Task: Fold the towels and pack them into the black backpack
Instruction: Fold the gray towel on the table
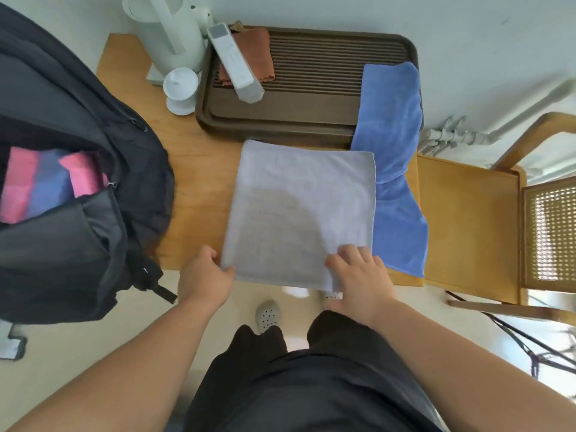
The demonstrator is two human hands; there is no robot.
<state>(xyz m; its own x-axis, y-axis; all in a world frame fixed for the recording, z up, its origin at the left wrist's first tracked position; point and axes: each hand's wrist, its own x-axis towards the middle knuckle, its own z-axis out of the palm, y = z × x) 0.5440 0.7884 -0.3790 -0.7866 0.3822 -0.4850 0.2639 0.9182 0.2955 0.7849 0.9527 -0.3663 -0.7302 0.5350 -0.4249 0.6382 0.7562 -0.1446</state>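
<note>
Your dark trousers (311, 385) and both bare forearms fill the near edge of the view, above a grey clog (267, 311) on the floor. Just past them, the grey towel (299, 213) lies flat and square on the wooden table (193, 157), its near edge at the table's front.

Your left hand (204, 275) holds the towel's near-left corner: its grip pinches the cloth, thumb on top and fingers curled at the edge. Your right hand (358, 275) lies on the near-right corner, thumb spread out to the side. Whether that grip pinches the cloth or only presses on it cannot be told.

A blue towel (392, 135) lies rumpled just beside the grey one on the right, draped partly over a brown slatted tray (311, 110). On that tray lie a white remote (233, 62) and a rust-coloured cloth (258, 54). A white kettle (168, 32) stands left of the tray.

At the table's left end the black backpack (78, 151) stands unzipped, with pink and blue folded cloth (46, 185) showing inside. A wooden chair (467, 219) stands to the right of the table.
</note>
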